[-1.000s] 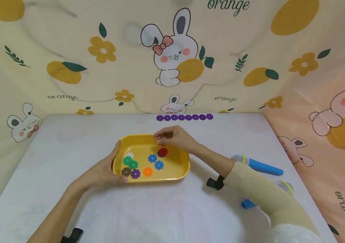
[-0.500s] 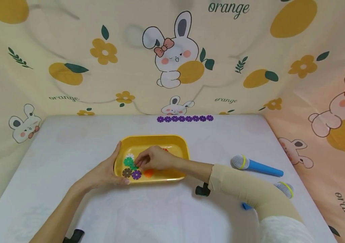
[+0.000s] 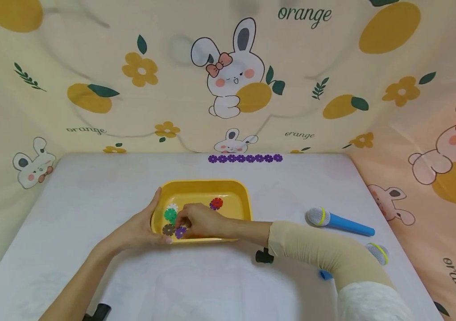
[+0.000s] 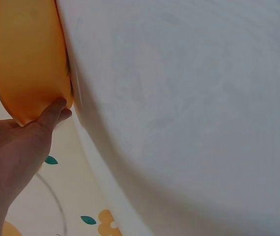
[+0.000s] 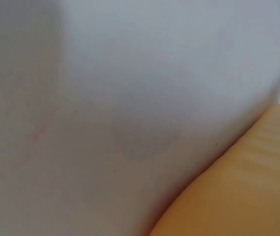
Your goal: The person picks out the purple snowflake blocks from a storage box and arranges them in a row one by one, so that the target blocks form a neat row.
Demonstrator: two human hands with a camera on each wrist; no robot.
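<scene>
Tray (image 3: 236, 191), yellow, sits mid-table with its long axis running left to right. From the head view, left hand (image 3: 139, 229) grips the tray's left rim, thumb up along the edge. Right hand (image 3: 200, 221) reaches in low, fingers curled at the purple disc (image 3: 180, 232), probably pinching it. Left wrist view: fingers (image 4: 51, 114) pressed under the tray (image 4: 27, 59). Right wrist view: only tray wall (image 5: 243, 196) and table (image 5: 130, 88).

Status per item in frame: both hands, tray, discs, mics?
Left hand: grips yellow plastic tray's left rim.
Right hand: fingers curled over discs in tray; grasp unclear.
Yellow plastic tray: flat on table.
Row of purple flower discs: lined up at far edge.
Blue toy microphone: lying flat.
</scene>
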